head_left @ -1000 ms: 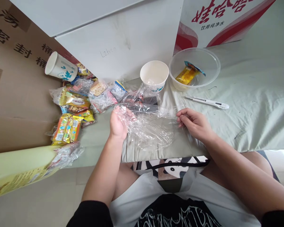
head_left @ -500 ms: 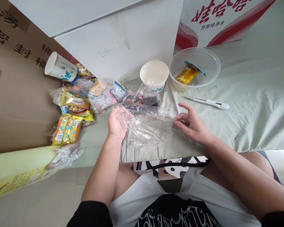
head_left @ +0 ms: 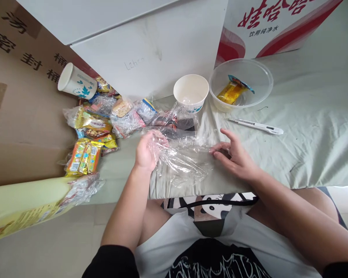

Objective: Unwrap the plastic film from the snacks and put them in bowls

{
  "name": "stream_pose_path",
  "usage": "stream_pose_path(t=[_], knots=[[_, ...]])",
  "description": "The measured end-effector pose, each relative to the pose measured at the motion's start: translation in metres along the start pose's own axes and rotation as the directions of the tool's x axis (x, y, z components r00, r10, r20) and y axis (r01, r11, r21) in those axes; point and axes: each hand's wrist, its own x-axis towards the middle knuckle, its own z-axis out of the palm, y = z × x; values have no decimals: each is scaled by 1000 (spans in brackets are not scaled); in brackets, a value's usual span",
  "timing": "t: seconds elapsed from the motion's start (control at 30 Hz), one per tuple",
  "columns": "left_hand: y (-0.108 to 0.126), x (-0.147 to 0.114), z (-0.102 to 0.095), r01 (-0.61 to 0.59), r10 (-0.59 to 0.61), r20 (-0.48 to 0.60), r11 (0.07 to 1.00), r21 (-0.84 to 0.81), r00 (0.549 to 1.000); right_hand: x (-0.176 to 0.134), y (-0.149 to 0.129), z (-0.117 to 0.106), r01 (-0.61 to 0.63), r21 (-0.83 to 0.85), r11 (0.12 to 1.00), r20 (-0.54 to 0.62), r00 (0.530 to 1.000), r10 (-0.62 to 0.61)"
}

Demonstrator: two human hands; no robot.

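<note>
Clear, crinkled plastic film (head_left: 185, 166) is the thing in hand; it lies between the two hands, above the near part of the green cloth (head_left: 310, 150) that covers the table. Whether it is a bag or a loose sheet, the creases make hard to tell.

The left hand (head_left: 146, 152) is cupped at the film's left end, its fingers curled and seen through the plastic; I cannot tell whether they pinch it. The right hand (head_left: 239, 158) has its fingers spread at the opposite end, the index raised apart from the others. The lower fingertips reach the film's edge, though actual contact is unclear.

As a judgement, the handling looks partway through. The film is already drawn out to span the gap between the hands, yet it remains rumpled, neither smoothed, folded nor laid aside, and no item shows inside it, so that much seems left.

Elsewhere, one yellow snack packet (head_left: 232, 92) sits in the translucent round tub (head_left: 263, 98), apparently unopened. The white utility knife (head_left: 258, 126) lies just in front of the tub, out of either hand. Beyond the film stands a white paper bowl (head_left: 191, 94); many wrapped snacks (head_left: 87, 154) remain piled to the left, apparently sealed too.
</note>
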Motion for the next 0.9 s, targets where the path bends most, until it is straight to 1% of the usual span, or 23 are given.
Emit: stream_pose_path(t=[0.07,0.13,0.2,0.27,0.37,0.4,0.47,0.53,0.6,0.67,0.7,0.73,0.8,0.87,0.9], knots=[[-1,3,-3,-12,16,-66,999,53,998,0,0,1,-24,15,1000,-33,999,25],[-1,7,-7,-21,32,-124,996,87,992,2,0,2,-38,46,998,-120,992,44],[1,10,-11,6,5,-131,996,87,991,4,-1,1,-66,49,997,-220,973,75],[4,10,-14,74,-67,-94,994,76,993,6,-2,1,-98,44,994,-284,953,107],[7,6,-14,172,-175,26,981,93,984,5,-4,1,-142,36,989,-319,936,147],[7,5,-13,187,-196,76,976,115,978,5,-5,0,-156,32,987,-320,934,158],[5,2,-12,176,-204,148,967,182,968,4,-6,0,-180,20,983,-305,936,177],[3,1,-12,158,-205,167,954,255,965,3,-7,-1,-198,15,980,-283,939,194],[3,3,-13,191,-239,152,942,275,959,3,-9,-1,-210,20,978,-283,937,207],[4,6,-14,246,-279,135,944,221,951,3,-11,-1,-209,39,977,-313,926,210],[5,8,-15,258,-280,119,951,173,953,4,-12,-1,-207,49,977,-331,920,212],[7,9,-15,242,-253,88,963,117,964,4,-13,-1,-205,58,977,-348,913,213],[9,11,-14,149,-149,-20,989,15,989,5,-15,-1,-204,72,976,-376,901,216],[10,12,-13,56,-59,-118,998,-30,991,5,-16,-1,-199,77,977,-394,894,213],[10,11,-13,33,-36,-129,999,-22,991,5,-15,-1,-192,79,978,-403,891,208]])
